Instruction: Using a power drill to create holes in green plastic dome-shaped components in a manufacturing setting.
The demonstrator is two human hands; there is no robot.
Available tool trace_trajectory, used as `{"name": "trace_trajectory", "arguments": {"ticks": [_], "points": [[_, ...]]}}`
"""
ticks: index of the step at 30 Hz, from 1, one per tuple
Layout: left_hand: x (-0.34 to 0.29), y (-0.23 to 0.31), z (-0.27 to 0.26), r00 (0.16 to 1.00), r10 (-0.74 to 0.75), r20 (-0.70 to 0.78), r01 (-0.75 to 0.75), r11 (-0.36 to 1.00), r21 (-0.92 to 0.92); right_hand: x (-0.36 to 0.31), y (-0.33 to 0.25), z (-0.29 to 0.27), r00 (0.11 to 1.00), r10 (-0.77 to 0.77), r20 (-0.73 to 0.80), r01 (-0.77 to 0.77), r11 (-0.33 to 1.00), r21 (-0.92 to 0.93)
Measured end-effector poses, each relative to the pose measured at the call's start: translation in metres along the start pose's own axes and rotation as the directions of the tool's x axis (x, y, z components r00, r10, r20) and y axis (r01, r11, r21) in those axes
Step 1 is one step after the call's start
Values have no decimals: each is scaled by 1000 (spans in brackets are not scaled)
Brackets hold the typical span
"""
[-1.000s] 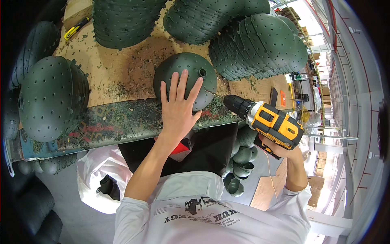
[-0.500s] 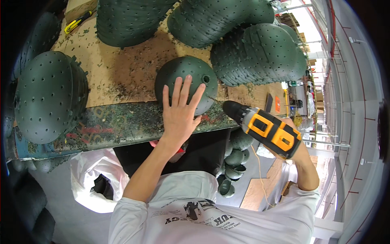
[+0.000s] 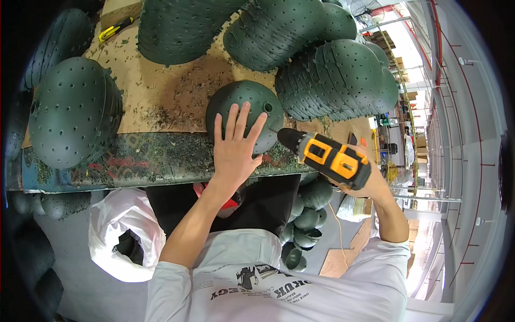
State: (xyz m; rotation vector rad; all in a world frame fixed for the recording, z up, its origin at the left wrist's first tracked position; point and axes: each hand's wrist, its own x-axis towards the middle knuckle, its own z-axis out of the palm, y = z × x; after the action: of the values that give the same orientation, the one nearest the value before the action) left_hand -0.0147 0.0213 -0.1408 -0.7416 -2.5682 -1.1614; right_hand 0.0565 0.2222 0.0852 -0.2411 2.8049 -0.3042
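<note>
A dark green plastic dome with small holes and one larger round hole rests at the front edge of the workbench. My left hand lies on it with fingers spread, pressing against its near side. In my right hand is a yellow-and-black cordless drill, its chuck pointing left at the dome. The thin bit meets the dome's right side, just beyond my left fingers; most of its length is hidden, so I cannot tell how deep it sits. My right fingers are mostly behind the drill's body.
Stacks of nested green domes stand at the back, right and left. A yellow utility knife lies at the back left. Green shavings litter the workbench. Below are a white sack and small domes.
The drill has moved left toward the dome, and less of the bit shows between chuck and dome. My left hand stays spread on the dome. The whole view has shifted slightly.
</note>
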Motion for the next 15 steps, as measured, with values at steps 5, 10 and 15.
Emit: {"name": "trace_trajectory", "arguments": {"ticks": [5, 10, 15], "points": [[0, 4, 1, 1000, 24, -11, -24, 1000, 6, -57, 53, -2, 950, -252, -186, 225, 962, -154], [-3, 4, -2, 999, 46, 1, -46, 999, 20, -63, 60, 30, 917, 31, -398, 10, 995, 102], [3, 8, 3, 993, 110, -35, -108, 993, 54, -64, 148, 138, 787, 266, -557, -1, 903, 430]]}}
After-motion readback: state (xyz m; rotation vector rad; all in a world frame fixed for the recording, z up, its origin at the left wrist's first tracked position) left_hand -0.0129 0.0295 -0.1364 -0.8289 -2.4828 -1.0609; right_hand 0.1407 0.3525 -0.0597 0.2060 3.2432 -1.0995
